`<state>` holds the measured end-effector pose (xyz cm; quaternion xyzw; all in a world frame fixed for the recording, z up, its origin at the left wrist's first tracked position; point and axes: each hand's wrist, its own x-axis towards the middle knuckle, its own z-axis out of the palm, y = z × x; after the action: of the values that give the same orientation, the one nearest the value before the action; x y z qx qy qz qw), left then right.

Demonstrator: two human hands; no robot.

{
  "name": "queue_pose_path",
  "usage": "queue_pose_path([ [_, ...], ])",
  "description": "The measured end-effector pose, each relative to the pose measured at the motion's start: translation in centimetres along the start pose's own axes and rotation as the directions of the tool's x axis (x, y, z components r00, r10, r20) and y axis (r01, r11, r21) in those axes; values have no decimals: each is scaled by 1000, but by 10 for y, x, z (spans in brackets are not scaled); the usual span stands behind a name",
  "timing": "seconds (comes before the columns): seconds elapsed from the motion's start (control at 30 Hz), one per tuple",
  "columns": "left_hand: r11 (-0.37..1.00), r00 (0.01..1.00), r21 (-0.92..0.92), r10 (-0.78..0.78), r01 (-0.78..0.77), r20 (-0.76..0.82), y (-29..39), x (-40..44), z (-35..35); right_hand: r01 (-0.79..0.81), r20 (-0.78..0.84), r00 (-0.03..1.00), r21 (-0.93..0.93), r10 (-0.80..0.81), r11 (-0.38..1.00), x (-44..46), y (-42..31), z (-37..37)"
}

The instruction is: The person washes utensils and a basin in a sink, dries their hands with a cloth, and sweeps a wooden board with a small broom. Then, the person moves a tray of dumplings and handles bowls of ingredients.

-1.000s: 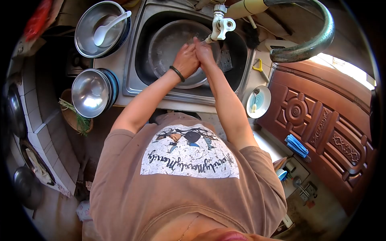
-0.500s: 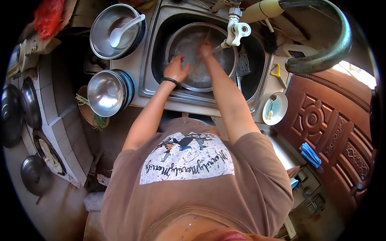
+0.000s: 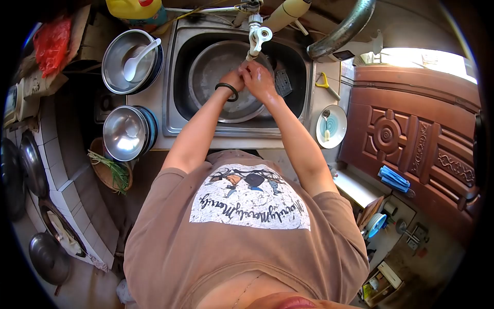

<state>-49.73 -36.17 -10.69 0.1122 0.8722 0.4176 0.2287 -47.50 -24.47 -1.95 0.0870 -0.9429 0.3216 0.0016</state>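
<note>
My left hand point(image 3: 233, 80) and my right hand point(image 3: 260, 82) meet just below the tap point(image 3: 259, 37), over a wide metal basin point(image 3: 203, 77). The fingers of both hands are curled in against each other, and whatever lies between them is hidden. Wet, pale patches show on the back of my right hand. A dark bangle point(image 3: 227, 91) circles my left wrist. The basin sits in the steel sink point(image 3: 172, 110), its right part covered by my hands and forearm.
Left of the sink stand stacked metal bowls point(image 3: 125, 133) and another stack point(image 3: 110, 64) with a white spoon point(image 3: 135, 64). On the right are a yellow peeler point(image 3: 324, 82) and a bowl point(image 3: 337, 131) with a spoon. A curved metal pipe point(image 3: 342, 36) arches behind.
My hands were apart in the basin, the right near a blurred thin brownish thing. Now they are together under the tap, and that thing no longer shows. The view has shifted.
</note>
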Motion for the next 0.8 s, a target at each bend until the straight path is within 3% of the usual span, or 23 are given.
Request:
queue_pose_path([
  [0.07, 986, 993, -116, 116, -120, -34, -3, 5, -4, 40, 7, 999, -8, -40, 999, 4, -8, -3],
  [0.17, 971, 968, -67, 223, -231, -117, -14, 13, -9, 145, -2, 989, 32, -145, 989, 8, -33, -8],
  [0.23, 990, 979, -8, 140, -143, -151, -21, 9, -11, 209, -27, 978, 33, -208, 977, 10, -42, -9],
  [0.27, 999, 987, -7, 34, -36, -160, 22, -11, -34, 201, -30, 979, -50, -203, 978, 12, -38, -7],
  [0.3, 998, 983, -10, -70, 70, -167, 48, -21, -46, 165, -27, 986, -20, -166, 986, 14, -35, -12],
  [0.4, 984, 979, -162, -98, 69, -177, 21, 8, -14, 81, -11, 997, 86, -81, 993, 18, -32, -20],
  [0.5, 985, 967, -101, 114, -140, -227, -4, 21, -6, 77, -89, 994, 242, -57, 967, 3, -35, -38],
  [0.57, 999, 987, 28, -14, 19, -157, 9, 15, -20, 245, -274, 940, 130, -203, 961, -12, -37, -45],
  [0.6, 985, 984, 174, 43, -13, -171, -1, 19, -19, 233, -281, 939, 98, -197, 968, -24, -45, -59],
  [0.63, 983, 980, 182, 45, -9, -193, 2, 15, -24, 207, -306, 939, 140, -157, 968, -33, -47, -69],
  [0.7, 954, 982, 253, -126, 158, -138, -15, 30, -17, 178, -346, 934, 248, -84, 952, -52, -48, -84],
  [0.8, 972, 997, 223, -54, 66, -59, 11, 16, -16, 135, -369, 929, 303, -14, 943, -85, -45, -97],
])
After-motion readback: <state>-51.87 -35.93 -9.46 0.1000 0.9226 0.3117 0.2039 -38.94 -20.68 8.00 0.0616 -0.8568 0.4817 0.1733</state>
